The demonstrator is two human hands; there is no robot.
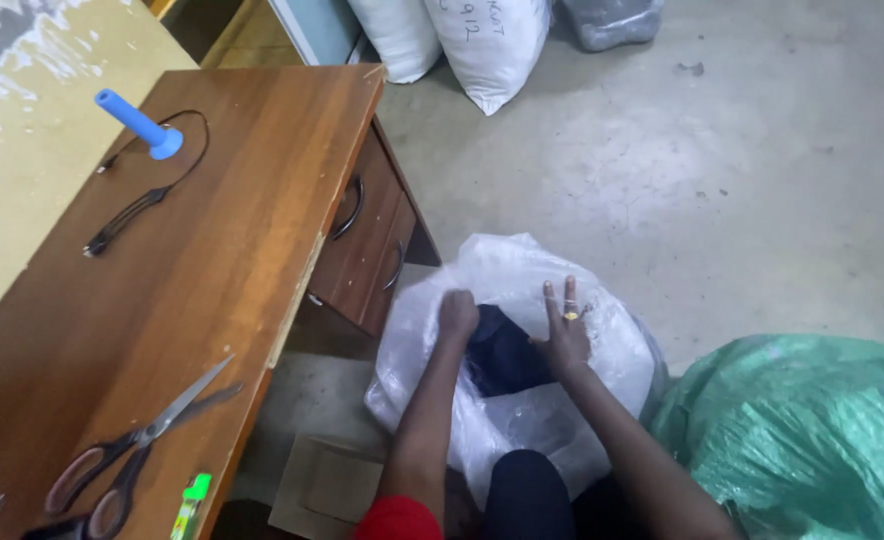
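Left hand (458, 312) fisted on clear plastic bag (507, 270) rim, right hand (565, 335) spread flat; bag mouth upward, dark cloth (502, 352) inside; desk (192, 300) left, green bag (802, 430) right

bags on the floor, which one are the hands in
The clear plastic bag beside the desk drawers: left hand and right hand are at its mouth. The green bag and white sacks lie untouched.

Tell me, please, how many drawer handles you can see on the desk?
2. The upper handle curves across the top drawer front; the lower handle sits on the drawer beneath it, nearer the clear bag. Others may be hidden under the desk edge.
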